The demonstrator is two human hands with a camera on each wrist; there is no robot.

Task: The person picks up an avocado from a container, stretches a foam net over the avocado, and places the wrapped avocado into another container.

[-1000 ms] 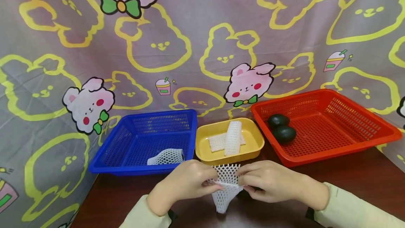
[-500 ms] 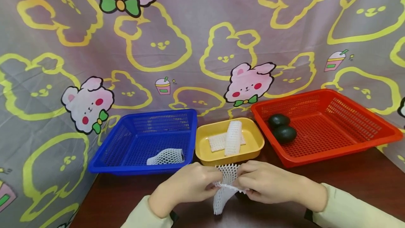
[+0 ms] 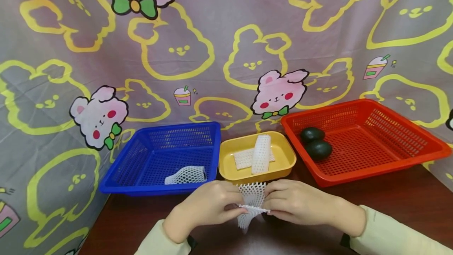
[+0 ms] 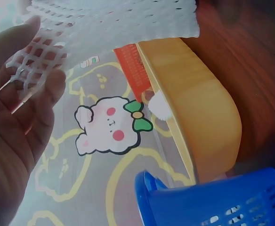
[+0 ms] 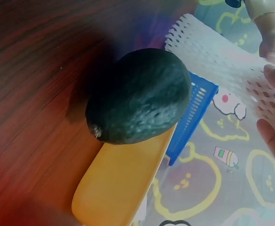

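Observation:
Between my two hands a white foam net sleeve (image 3: 252, 196) is stretched at its mouth, the closed-looking lower end hanging down toward the table. My left hand (image 3: 217, 204) pinches one side of the rim between thumb and fingers; my right hand (image 3: 297, 202) pinches the other side. In the left wrist view the foam mesh (image 4: 128, 21) spans away from the left fingers. A dark green avocado (image 5: 140, 96) lies on the table close under my right hand, mostly hidden by that hand in the head view.
A yellow tray (image 3: 226, 173) just beyond my hands holds two more foam sleeves (image 3: 261, 154). On the left, a blue basket (image 3: 141, 189) contains a net-wrapped fruit (image 3: 187, 175). The red basket (image 3: 389, 162) on the right has two avocados (image 3: 317, 150). A patterned cloth hangs behind.
My hands came slightly together and then spread again, widening the sleeve's mouth. The sleeve's lower end has risen and shows shorter now. The trays and baskets stay put.

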